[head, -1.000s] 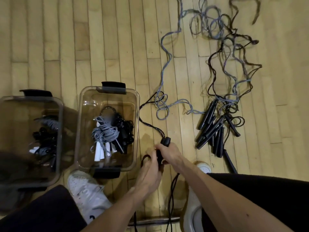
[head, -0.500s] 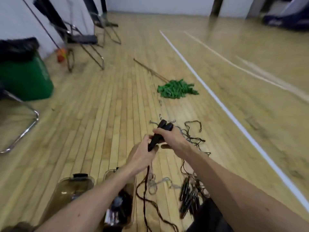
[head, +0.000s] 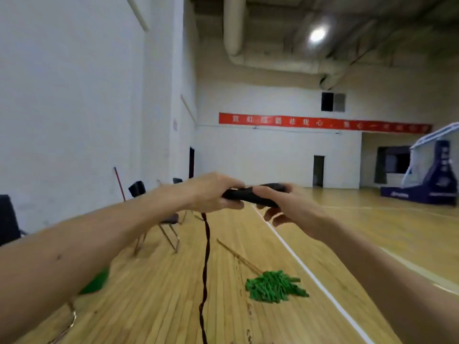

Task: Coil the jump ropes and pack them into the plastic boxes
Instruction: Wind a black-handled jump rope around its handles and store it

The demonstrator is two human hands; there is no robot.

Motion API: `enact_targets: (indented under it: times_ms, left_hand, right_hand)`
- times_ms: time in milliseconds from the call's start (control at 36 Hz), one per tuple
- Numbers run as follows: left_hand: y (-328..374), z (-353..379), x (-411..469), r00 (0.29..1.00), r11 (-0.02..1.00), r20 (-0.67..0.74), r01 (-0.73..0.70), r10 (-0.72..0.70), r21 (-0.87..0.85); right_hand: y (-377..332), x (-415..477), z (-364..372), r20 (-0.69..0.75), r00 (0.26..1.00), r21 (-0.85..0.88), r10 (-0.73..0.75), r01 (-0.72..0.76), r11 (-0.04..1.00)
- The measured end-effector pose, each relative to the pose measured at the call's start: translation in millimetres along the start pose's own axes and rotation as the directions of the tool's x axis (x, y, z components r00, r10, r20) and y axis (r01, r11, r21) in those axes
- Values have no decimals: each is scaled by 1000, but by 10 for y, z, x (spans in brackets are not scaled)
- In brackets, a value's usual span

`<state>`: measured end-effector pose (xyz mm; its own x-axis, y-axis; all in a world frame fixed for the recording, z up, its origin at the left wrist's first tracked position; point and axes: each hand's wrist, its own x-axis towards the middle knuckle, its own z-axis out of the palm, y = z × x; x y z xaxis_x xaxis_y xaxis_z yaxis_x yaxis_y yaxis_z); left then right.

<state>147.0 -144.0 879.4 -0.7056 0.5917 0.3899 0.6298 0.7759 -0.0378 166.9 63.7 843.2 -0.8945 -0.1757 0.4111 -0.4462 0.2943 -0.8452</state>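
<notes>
Jump rope handles, black and held together as a level bundle, sit at chest height in the middle of the view, gripped at both ends. The left hand curls round their left end; the right hand holds the right end with its thumb across the top, its lower fingers loosely bent beneath. A dark twisted cord hangs straight down from under the left hand and runs out of the bottom edge. Beyond it, a green mop head lies on the wooden gym floor, its thin stick angled away, beside a white court line. A metal-legged chair stands near the white left wall, partly hidden by the left forearm, and a red-handled pole leans there. A red banner with blurred characters crosses the far wall. A blue basketball stand sits at far right. Large ducts and a bright lamp hang overhead.
</notes>
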Motion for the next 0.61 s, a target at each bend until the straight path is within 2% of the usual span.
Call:
enact_targets:
  times_ms: [83,139,194,250,278,306,333,389,472,528,611]
  left_hand:
    - [205,-522,6,998,994,62,-11,4,112]
    - [391,-798,23,996,983,91,-13,-4,181]
    - [569,-1001,40,995,980,97,-5,-15,199]
    - [702,-1131,36,994,978,105,-13,-9,208]
    - [769,-1189,18,995,978,102,-27,6,206]
    - [834,-1245,-13,996,982,90,-41,24,187]
    - [888,-1296,-52,996,989,73,-53,43,139]
    - [973,-1376,-158,997,998,23,-69,69,10]
    - [1022,-1378,-347,994,978,-58,-100,91,-183]
    - [1020,-1302,-464,991,949,-95,-121,97,-291]
    - [1026,-1125,-621,980,928,-179,-148,90,-342]
  right_hand:
    - [-379,-134,-106,-76,989,-240,-129,107,965]
    - [-619,-263,-157,-45,978,-418,-204,167,893]
    - [-788,-371,-185,0,975,-640,-224,172,749]
    - [-860,-432,-159,-4,967,-854,-254,129,505]
    - [-883,-455,-152,-15,954,-905,-299,114,410]
    - [-903,-477,-161,-34,939,-914,-341,109,392]
    - [-922,-502,-173,-54,931,-891,-360,118,438]
    - [-956,-562,-212,-75,952,-756,-298,141,639]
    - [-992,-744,-245,51,993,-496,-105,116,861]
    - [-990,-908,-227,155,986,-357,-54,107,928]
    - [-971,-1179,-157,281,959,-184,-41,96,978]
